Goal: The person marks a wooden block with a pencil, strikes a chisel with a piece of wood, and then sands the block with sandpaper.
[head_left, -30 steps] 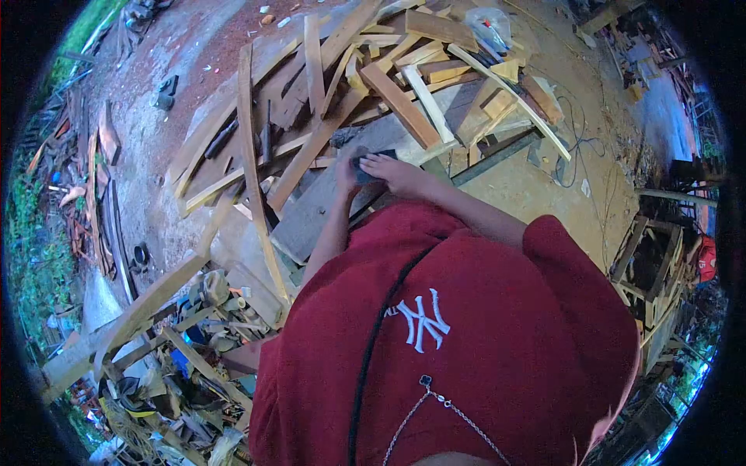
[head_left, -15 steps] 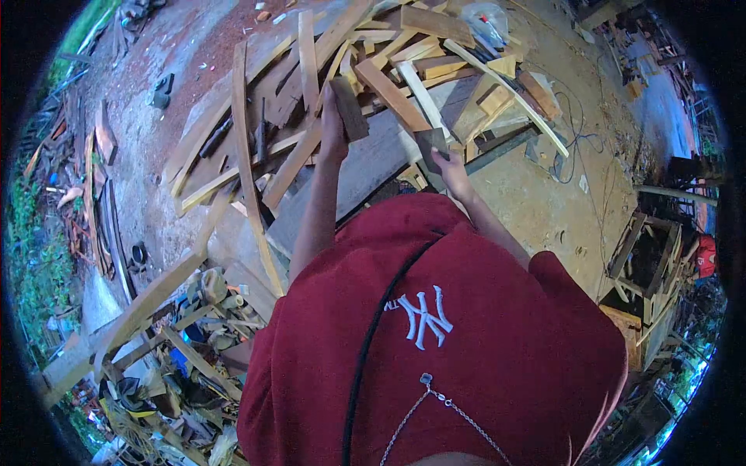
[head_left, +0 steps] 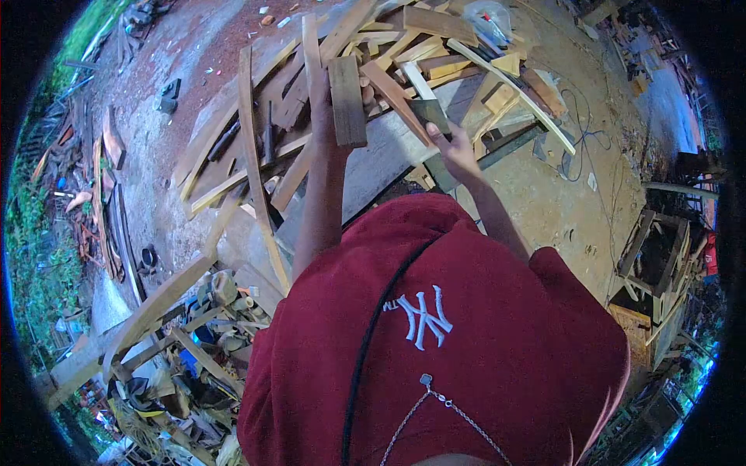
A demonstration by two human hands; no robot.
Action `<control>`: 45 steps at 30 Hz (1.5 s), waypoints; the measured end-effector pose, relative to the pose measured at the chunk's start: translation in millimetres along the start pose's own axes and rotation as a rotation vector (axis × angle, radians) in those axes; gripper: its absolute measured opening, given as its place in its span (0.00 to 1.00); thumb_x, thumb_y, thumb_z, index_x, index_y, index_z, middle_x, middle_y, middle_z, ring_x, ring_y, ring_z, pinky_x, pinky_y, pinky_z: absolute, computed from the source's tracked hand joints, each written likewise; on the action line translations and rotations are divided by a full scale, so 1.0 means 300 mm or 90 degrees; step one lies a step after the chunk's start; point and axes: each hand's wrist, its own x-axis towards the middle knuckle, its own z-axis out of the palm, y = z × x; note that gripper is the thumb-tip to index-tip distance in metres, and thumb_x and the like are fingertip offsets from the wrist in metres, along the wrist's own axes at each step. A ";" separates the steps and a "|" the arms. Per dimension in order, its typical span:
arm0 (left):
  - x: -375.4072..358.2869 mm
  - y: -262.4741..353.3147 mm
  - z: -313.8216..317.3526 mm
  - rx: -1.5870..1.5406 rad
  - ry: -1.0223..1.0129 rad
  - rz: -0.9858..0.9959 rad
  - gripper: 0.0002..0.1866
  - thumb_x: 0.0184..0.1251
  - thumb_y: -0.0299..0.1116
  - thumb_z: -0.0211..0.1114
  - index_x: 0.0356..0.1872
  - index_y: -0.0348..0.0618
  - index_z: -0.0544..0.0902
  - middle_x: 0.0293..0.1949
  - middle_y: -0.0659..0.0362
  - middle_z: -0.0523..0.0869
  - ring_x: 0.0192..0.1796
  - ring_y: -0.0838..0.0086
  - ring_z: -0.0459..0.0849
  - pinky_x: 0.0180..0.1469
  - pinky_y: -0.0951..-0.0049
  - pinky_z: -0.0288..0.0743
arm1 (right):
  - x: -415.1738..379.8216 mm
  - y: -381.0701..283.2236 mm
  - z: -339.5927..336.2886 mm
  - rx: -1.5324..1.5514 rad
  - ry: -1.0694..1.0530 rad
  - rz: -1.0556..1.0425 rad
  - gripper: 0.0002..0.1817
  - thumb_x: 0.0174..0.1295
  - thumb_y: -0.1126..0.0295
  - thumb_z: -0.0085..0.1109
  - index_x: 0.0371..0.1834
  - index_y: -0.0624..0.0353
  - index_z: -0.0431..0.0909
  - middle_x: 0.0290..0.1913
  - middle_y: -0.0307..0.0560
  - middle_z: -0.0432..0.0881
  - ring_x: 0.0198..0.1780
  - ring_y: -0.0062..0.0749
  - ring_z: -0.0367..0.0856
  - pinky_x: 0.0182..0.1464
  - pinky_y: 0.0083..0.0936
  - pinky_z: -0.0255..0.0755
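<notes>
My left hand (head_left: pixel 325 116) is closed round the left side of a wooden block (head_left: pixel 347 97), a short brown piece held upright with its broad face and lower end showing. The block hides most of those fingers. In my right hand (head_left: pixel 457 147) is a thin, dark rectangular piece (head_left: pixel 430 114), pinched with the thumb on top; its material is unclear. The two held pieces are apart, over a grey board (head_left: pixel 377 167) in front of my body. Just beyond them lies a reddish-brown plank (head_left: pixel 395 101).
A heap of loose planks and offcuts (head_left: pixel 435 54) spreads ahead, with a long pale strip (head_left: pixel 517 97) jutting right. A long curved board (head_left: pixel 252 140) crosses on the left. Mixed scrap (head_left: pixel 194 342) lies lower left. A wooden frame (head_left: pixel 653 248) stands right, near a cable (head_left: pixel 587 140).
The wooden block in my left hand has turned, now showing its broad face. The dark piece in my right hand has moved slightly up and left. The view has shifted slightly.
</notes>
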 end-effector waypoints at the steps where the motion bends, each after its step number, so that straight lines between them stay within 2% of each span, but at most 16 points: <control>1: 0.001 -0.003 -0.005 -0.065 -0.038 -0.021 0.28 0.67 0.56 0.42 0.48 0.38 0.71 0.30 0.54 0.78 0.20 0.72 0.74 0.19 0.75 0.69 | 0.000 -0.066 -0.021 -0.119 -0.022 -0.041 0.20 0.64 0.58 0.49 0.53 0.60 0.72 0.31 0.45 0.79 0.29 0.28 0.73 0.36 0.28 0.69; 2: -0.018 0.005 0.028 -0.026 -0.033 -0.008 0.27 0.67 0.55 0.42 0.46 0.39 0.71 0.30 0.54 0.77 0.19 0.73 0.71 0.19 0.77 0.66 | -0.007 -0.169 -0.041 -0.192 -0.072 0.005 0.18 0.64 0.62 0.48 0.56 0.55 0.70 0.43 0.54 0.79 0.40 0.35 0.79 0.44 0.28 0.70; 5: -0.086 0.038 0.152 0.065 -0.028 0.022 0.25 0.66 0.54 0.43 0.42 0.40 0.72 0.28 0.55 0.77 0.17 0.76 0.65 0.17 0.83 0.59 | 0.003 -0.305 -0.051 -0.172 -0.038 -0.304 0.19 0.61 0.72 0.48 0.56 0.54 0.69 0.54 0.53 0.73 0.54 0.42 0.74 0.54 0.30 0.68; 8: -0.099 0.050 0.173 0.087 -0.057 0.019 0.26 0.66 0.55 0.42 0.42 0.40 0.72 0.28 0.55 0.77 0.15 0.77 0.64 0.15 0.83 0.58 | -0.004 -0.408 -0.063 -0.223 -0.052 -0.407 0.24 0.55 0.82 0.48 0.56 0.54 0.70 0.56 0.51 0.72 0.60 0.44 0.68 0.60 0.32 0.63; 13: -0.109 0.073 0.150 -0.054 -0.232 -0.067 0.25 0.66 0.53 0.42 0.45 0.39 0.71 0.31 0.54 0.79 0.20 0.75 0.72 0.21 0.82 0.67 | -0.022 -0.530 -0.076 -0.256 -0.078 -0.481 0.28 0.49 0.86 0.47 0.56 0.56 0.69 0.58 0.51 0.70 0.61 0.43 0.66 0.62 0.33 0.61; 23: -0.149 0.063 0.146 -0.048 -0.184 -0.031 0.25 0.65 0.51 0.45 0.49 0.38 0.71 0.37 0.52 0.79 0.31 0.70 0.78 0.33 0.73 0.75 | -0.089 -0.580 0.055 -0.290 -0.208 -0.669 0.31 0.44 0.88 0.45 0.56 0.58 0.70 0.58 0.50 0.70 0.62 0.39 0.66 0.65 0.34 0.59; 27: -0.168 0.047 0.123 -0.154 -0.163 -0.096 0.26 0.65 0.51 0.46 0.51 0.37 0.71 0.39 0.50 0.79 0.35 0.68 0.80 0.37 0.69 0.78 | 0.011 -0.545 0.017 -0.295 -0.155 -0.585 0.27 0.48 0.85 0.46 0.55 0.56 0.71 0.56 0.50 0.72 0.60 0.36 0.69 0.64 0.30 0.61; 28: -0.167 0.034 0.111 -0.121 -0.124 -0.078 0.26 0.65 0.50 0.46 0.51 0.37 0.70 0.39 0.50 0.80 0.36 0.67 0.81 0.38 0.68 0.79 | 0.033 -0.537 0.003 -0.298 -0.141 -0.562 0.27 0.49 0.84 0.46 0.55 0.55 0.71 0.56 0.50 0.72 0.59 0.35 0.69 0.63 0.29 0.61; 30: -0.150 -0.015 0.019 0.526 -0.097 0.215 0.26 0.65 0.50 0.46 0.53 0.37 0.69 0.38 0.50 0.79 0.32 0.67 0.81 0.34 0.68 0.79 | 0.014 -0.531 0.001 -0.330 -0.141 -0.495 0.24 0.52 0.82 0.48 0.54 0.55 0.72 0.54 0.48 0.74 0.57 0.32 0.72 0.62 0.29 0.63; 32: -0.171 0.026 0.039 0.258 -0.126 0.065 0.25 0.66 0.47 0.47 0.54 0.37 0.68 0.37 0.50 0.79 0.29 0.68 0.81 0.28 0.70 0.79 | -0.053 -0.517 0.079 -0.275 -0.195 -0.635 0.25 0.50 0.84 0.48 0.54 0.52 0.73 0.53 0.48 0.75 0.57 0.31 0.73 0.61 0.33 0.63; 34: -0.204 0.074 0.087 -0.293 -0.201 -0.207 0.23 0.66 0.44 0.48 0.55 0.37 0.67 0.39 0.49 0.78 0.31 0.69 0.80 0.30 0.72 0.78 | -0.111 -0.569 0.070 -0.122 -0.233 -0.659 0.24 0.52 0.83 0.46 0.53 0.53 0.74 0.52 0.49 0.76 0.56 0.34 0.74 0.60 0.33 0.65; 37: -0.180 0.050 0.080 -0.160 -0.336 -0.137 0.21 0.66 0.40 0.48 0.55 0.37 0.68 0.46 0.48 0.77 0.42 0.70 0.79 0.45 0.68 0.76 | 0.026 -0.542 -0.018 -0.243 -0.147 -0.520 0.22 0.52 0.83 0.45 0.53 0.60 0.73 0.52 0.52 0.76 0.56 0.36 0.74 0.59 0.33 0.67; 39: -0.148 0.031 0.063 -0.026 -0.290 -0.036 0.20 0.65 0.39 0.49 0.54 0.37 0.68 0.47 0.49 0.77 0.45 0.69 0.79 0.49 0.67 0.75 | 0.023 -0.503 0.022 -0.272 -0.147 -0.593 0.23 0.52 0.83 0.45 0.54 0.61 0.71 0.55 0.51 0.73 0.57 0.38 0.71 0.60 0.32 0.65; 41: -0.123 -0.030 -0.056 0.149 -0.091 0.112 0.20 0.64 0.40 0.50 0.52 0.38 0.70 0.47 0.50 0.77 0.43 0.67 0.79 0.48 0.67 0.75 | -0.049 -0.469 0.102 -0.355 -0.237 -0.710 0.24 0.55 0.83 0.43 0.58 0.61 0.68 0.59 0.49 0.69 0.62 0.36 0.65 0.65 0.32 0.57; 43: -0.127 -0.029 -0.058 0.146 -0.071 0.108 0.20 0.64 0.40 0.50 0.52 0.39 0.70 0.46 0.50 0.77 0.43 0.66 0.79 0.47 0.68 0.74 | -0.045 -0.502 0.074 -0.302 -0.187 -0.660 0.25 0.52 0.83 0.45 0.56 0.58 0.69 0.56 0.49 0.72 0.59 0.37 0.70 0.62 0.31 0.62; 45: -0.137 -0.013 -0.023 -0.039 -0.231 -0.043 0.19 0.64 0.39 0.50 0.52 0.40 0.70 0.47 0.50 0.77 0.44 0.65 0.78 0.46 0.69 0.74 | -0.047 -0.529 0.037 -0.249 -0.140 -0.603 0.25 0.50 0.83 0.47 0.55 0.55 0.71 0.54 0.48 0.74 0.56 0.38 0.74 0.59 0.31 0.67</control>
